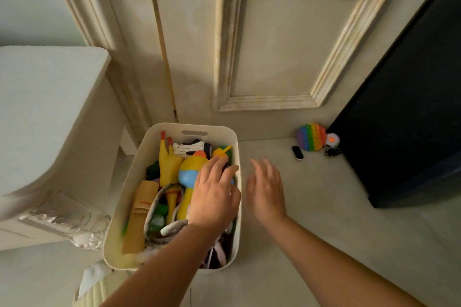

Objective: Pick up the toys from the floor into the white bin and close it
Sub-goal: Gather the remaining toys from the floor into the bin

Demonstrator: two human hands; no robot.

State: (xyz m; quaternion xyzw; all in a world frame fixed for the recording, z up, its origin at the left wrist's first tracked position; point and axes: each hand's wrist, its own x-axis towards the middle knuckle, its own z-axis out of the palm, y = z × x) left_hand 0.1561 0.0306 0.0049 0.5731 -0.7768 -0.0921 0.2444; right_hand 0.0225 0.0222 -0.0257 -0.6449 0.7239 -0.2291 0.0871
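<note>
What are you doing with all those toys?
A person is tidying toys into a white bin, which is nearly full and has no lid on. Their left hand is spread over the toys inside, next to a yellow rubber chicken. Their right hand is open over the floor beside the bin, holding nothing. A rainbow pop toy and a small black toy lie on the floor by the dark cabinet.

Cream panelled wall point(189, 32) with raised moulding frame point(225, 40) stands behind a pale floor point(324, 207), white carved furniture point(45, 119) at left, dark cabinet point(411, 107) at right.
</note>
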